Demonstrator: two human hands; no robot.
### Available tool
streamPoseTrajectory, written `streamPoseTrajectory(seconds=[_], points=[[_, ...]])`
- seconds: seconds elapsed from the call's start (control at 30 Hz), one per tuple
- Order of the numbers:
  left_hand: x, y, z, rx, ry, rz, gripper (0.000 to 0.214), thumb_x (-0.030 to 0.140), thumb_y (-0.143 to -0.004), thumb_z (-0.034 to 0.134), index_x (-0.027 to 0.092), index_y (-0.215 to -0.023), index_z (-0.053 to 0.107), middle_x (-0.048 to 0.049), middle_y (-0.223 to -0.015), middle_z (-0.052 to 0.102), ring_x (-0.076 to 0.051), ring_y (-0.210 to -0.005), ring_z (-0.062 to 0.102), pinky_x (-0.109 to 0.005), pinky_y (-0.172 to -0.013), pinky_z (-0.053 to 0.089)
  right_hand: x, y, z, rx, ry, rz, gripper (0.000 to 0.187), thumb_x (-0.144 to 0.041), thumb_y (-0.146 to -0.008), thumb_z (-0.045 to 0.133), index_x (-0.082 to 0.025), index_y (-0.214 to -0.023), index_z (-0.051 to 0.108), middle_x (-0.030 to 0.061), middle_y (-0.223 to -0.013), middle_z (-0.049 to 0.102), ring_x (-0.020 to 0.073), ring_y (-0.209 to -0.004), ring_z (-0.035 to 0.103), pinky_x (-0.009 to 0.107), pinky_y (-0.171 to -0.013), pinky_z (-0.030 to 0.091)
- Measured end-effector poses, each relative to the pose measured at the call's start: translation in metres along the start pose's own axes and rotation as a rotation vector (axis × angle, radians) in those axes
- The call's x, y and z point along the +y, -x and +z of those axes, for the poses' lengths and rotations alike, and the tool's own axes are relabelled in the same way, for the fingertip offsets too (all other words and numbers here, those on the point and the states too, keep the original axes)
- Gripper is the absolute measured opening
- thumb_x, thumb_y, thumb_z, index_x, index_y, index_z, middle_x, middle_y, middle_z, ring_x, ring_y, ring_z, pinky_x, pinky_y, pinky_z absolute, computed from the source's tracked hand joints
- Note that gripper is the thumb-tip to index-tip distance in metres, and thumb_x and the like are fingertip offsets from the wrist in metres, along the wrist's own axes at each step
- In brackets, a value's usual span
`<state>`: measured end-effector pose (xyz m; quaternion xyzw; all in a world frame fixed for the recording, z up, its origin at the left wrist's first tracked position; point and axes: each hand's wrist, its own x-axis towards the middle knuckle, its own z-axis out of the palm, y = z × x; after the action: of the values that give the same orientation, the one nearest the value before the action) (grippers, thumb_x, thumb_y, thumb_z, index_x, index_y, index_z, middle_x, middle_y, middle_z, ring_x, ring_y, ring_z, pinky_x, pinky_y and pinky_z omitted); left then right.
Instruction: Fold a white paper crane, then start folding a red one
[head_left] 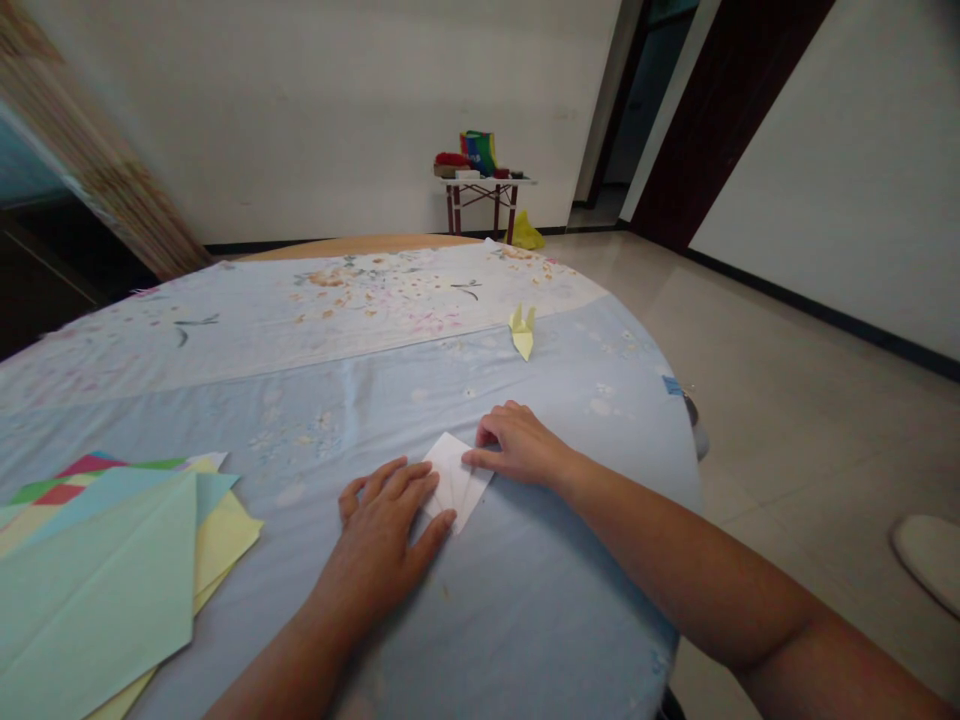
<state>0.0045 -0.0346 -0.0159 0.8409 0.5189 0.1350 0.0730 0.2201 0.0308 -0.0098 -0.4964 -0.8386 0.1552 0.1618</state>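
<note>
A small white paper, folded into a diamond with creases running to its near point, lies on the blue flowered tablecloth. My left hand rests flat with its fingers apart, fingertips and thumb touching the paper's left side and near point. At the right edge of the paper, my right hand has its fingers curled and its thumb pressed on the sheet, pinching that edge. Beyond the hands stands a folded pale yellow paper figure with two upright points.
A stack of coloured paper sheets lies at the left, a pale green one on top. A blue clip sits on the table's right edge. Against the wall stands a small table with a colourful bag, near a yellow bag on the floor.
</note>
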Motion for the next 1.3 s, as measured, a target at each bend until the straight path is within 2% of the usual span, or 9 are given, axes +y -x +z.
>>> streamPoseTrajectory(seconds=[0.17, 0.33, 0.43, 0.57, 0.67, 0.9, 1.07, 1.3], points=[[-0.001, -0.001, 0.002, 0.033, 0.021, 0.002, 0.031, 0.036, -0.084, 0.043, 0.027, -0.109, 0.059, -0.0061, -0.118, 0.058, -0.025, -0.110, 0.047, -0.047, -0.091, 0.028, -0.004, -0.002, 0.005, -0.018, 0.017, 0.004, 0.028, -0.046, -0.075, 0.060, -0.017, -0.076, 0.061, 0.0032, -0.076, 0.058, 0.0160, -0.076, 0.046, 0.028, -0.069, 0.029], [0.000, -0.005, 0.002, 0.054, 0.032, 0.004, 0.028, 0.034, -0.085, 0.042, 0.027, -0.103, 0.062, -0.0061, -0.112, 0.061, -0.024, -0.105, 0.050, -0.046, -0.090, 0.029, -0.005, -0.006, 0.010, 0.024, -0.051, 0.000, 0.021, -0.038, -0.077, 0.059, -0.018, -0.082, 0.061, 0.0024, -0.079, 0.059, 0.0147, -0.078, 0.047, 0.027, -0.072, 0.029], [0.000, -0.008, 0.003, 0.093, 0.030, -0.049, 0.029, 0.034, -0.086, 0.040, 0.025, -0.101, 0.063, -0.0068, -0.109, 0.061, -0.024, -0.103, 0.050, -0.045, -0.089, 0.030, -0.005, -0.008, 0.012, 0.031, -0.069, 0.001, 0.021, -0.037, -0.076, 0.061, -0.018, -0.084, 0.061, 0.0021, -0.079, 0.059, 0.0151, -0.079, 0.047, 0.027, -0.072, 0.029], [-0.001, -0.013, 0.006, 0.146, 0.010, -0.174, 0.034, 0.034, -0.084, 0.043, 0.021, -0.112, 0.057, -0.0096, -0.111, 0.059, -0.025, -0.105, 0.049, -0.044, -0.089, 0.031, -0.007, -0.009, 0.015, 0.022, -0.078, 0.007, 0.020, -0.037, -0.075, 0.061, -0.019, -0.084, 0.062, 0.0019, -0.079, 0.060, 0.0157, -0.081, 0.046, 0.028, -0.072, 0.029], [-0.001, -0.015, 0.009, 0.136, -0.001, -0.218, 0.035, 0.034, -0.081, 0.045, 0.020, -0.110, 0.058, -0.0107, -0.114, 0.058, -0.027, -0.108, 0.046, -0.046, -0.089, 0.030, -0.009, -0.009, 0.015, 0.018, -0.081, 0.022, 0.020, -0.037, -0.075, 0.061, -0.019, -0.085, 0.062, 0.0019, -0.080, 0.060, 0.0162, -0.082, 0.046, 0.029, -0.073, 0.028], [-0.002, -0.016, 0.009, 0.110, 0.048, -0.203, 0.029, 0.032, -0.081, 0.046, 0.023, -0.106, 0.058, -0.0079, -0.112, 0.058, -0.026, -0.108, 0.047, -0.045, -0.089, 0.030, -0.012, -0.008, 0.014, -0.037, -0.115, -0.038, 0.019, -0.035, -0.077, 0.061, -0.020, -0.089, 0.060, 0.0020, -0.086, 0.059, 0.0171, -0.087, 0.046, 0.030, -0.076, 0.028], [0.000, -0.018, 0.010, 0.119, 0.037, -0.219, 0.031, 0.031, -0.082, 0.045, 0.020, -0.109, 0.054, -0.0093, -0.113, 0.058, -0.026, -0.108, 0.047, -0.044, -0.089, 0.030, -0.017, -0.008, 0.016, -0.027, -0.032, -0.035, 0.031, -0.038, -0.077, 0.060, -0.020, -0.102, 0.057, 0.0060, -0.096, 0.056, 0.0201, -0.093, 0.043, 0.033, -0.079, 0.028], [0.001, -0.019, 0.011, 0.109, 0.032, -0.216, 0.033, 0.031, -0.081, 0.046, 0.019, -0.111, 0.054, -0.0102, -0.116, 0.056, -0.026, -0.110, 0.046, -0.045, -0.091, 0.030, -0.018, -0.008, 0.019, -0.032, -0.088, -0.047, 0.026, -0.035, -0.075, 0.063, -0.020, -0.096, 0.057, 0.0036, -0.092, 0.056, 0.0188, -0.091, 0.043, 0.031, -0.079, 0.029]])
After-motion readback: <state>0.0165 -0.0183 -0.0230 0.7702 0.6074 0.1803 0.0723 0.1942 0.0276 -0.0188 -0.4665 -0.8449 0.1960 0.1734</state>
